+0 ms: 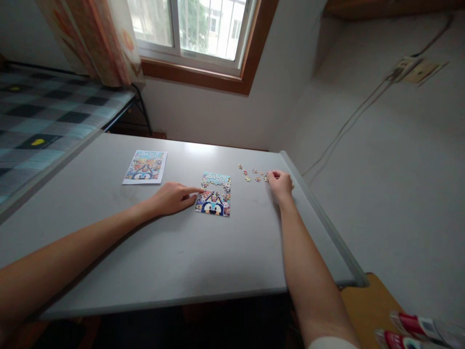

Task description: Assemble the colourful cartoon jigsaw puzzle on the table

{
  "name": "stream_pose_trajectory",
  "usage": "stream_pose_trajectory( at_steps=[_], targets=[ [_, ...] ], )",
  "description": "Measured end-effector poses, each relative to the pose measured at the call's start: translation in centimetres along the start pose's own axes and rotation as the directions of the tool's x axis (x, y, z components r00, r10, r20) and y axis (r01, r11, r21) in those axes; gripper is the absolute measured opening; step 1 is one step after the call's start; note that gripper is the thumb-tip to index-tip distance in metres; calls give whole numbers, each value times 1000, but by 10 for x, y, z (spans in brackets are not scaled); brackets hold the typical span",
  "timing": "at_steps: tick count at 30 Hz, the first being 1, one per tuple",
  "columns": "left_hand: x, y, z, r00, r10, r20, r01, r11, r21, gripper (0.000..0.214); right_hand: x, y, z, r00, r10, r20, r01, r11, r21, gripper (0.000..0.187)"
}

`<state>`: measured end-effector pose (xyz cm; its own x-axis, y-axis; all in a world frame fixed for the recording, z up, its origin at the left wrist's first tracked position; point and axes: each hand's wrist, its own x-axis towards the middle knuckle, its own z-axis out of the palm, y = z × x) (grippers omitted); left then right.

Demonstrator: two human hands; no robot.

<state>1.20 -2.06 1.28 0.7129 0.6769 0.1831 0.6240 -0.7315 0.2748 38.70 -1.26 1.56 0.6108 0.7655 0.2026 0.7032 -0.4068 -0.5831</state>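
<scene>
A small colourful jigsaw puzzle lies partly assembled in the middle of the grey table, with a gap in its upper middle. My left hand rests flat beside its left edge, the index finger touching that edge. Several loose puzzle pieces are scattered to the right of the puzzle. My right hand sits at the right end of those pieces, fingers curled and pinched over one of them near the table's right edge.
A printed reference picture lies flat at the table's far left. A bed with a checked cover stands to the left, a window behind. The wall runs close along the right edge. A wooden seat is at lower right.
</scene>
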Motion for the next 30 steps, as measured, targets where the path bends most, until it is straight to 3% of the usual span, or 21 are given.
stream_pose_trajectory(
  at_steps=[5,11,23,30],
  targets=[
    [0,-1,2,1000,0,-12,0,1000,2,41,-1,-5,-1,988,14,-153,-5,998,60,53],
    [0,-2,2,1000,6,-18,-5,1000,17,41,-3,-6,0,978,15,-209,13,991,134,36],
    [0,0,0,1000,-2,-14,2,1000,12,40,-10,-11,-5,960,54,-276,-28,995,96,38],
    [0,-1,1,1000,-2,-10,3,1000,15,40,-11,-12,4,968,-54,-244,70,996,61,38]
  ],
)
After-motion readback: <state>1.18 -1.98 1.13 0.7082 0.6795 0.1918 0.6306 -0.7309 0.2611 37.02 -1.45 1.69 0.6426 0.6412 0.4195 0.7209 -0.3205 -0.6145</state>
